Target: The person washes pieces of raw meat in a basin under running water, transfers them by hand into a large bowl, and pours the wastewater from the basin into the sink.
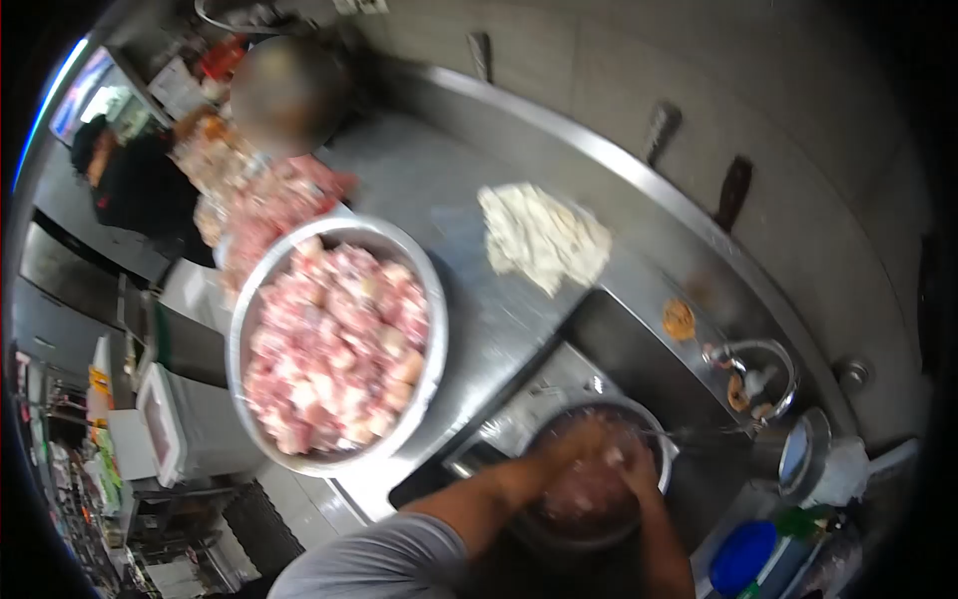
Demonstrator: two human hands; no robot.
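A metal bowl (664,469) stands in the sink at the lower middle, with pinkish meat and reddish liquid inside. Both hands reach into it. My left hand (584,444) comes from the lower left, below a grey sleeve, and is over or among the meat; its fingers are blurred. Close beside it, my right hand (636,467) is at the right inner side of the bowl, near a small pale piece, its fingers smeared too. What either hand grips cannot be made out. To the left, a large metal bowl (437,329) full of raw meat chunks (339,344) rests on the steel counter.
A pale crumpled cloth (544,237) lies on the counter (409,165). Right of the sink are a faucet (788,364), an orange scrubber (679,319) and a blue object (743,557). More meat (269,205) and a person in dark clothing (150,185) are at upper left.
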